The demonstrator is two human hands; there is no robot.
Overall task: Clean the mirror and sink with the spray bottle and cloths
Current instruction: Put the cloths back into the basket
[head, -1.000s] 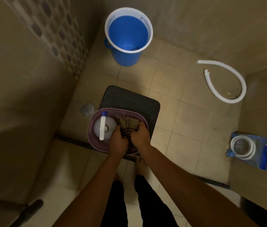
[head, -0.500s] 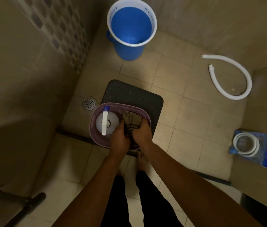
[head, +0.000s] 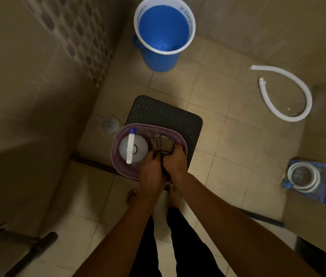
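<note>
Gripping a brown cloth [head: 163, 145] together, left hand [head: 151, 172] and right hand [head: 176, 160], fingers curled round it inside the purple basket [head: 116, 156], spray bottle [head: 133, 148] at the cloth's 9 o'clock, blue bucket [head: 159, 58] at 12 o'clock.

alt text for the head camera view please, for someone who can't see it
Both hands, left and right, grip a brown cloth inside a purple basket that also holds a spray bottle. The basket sits on a dark mat; a blue bucket stands beyond.
</note>
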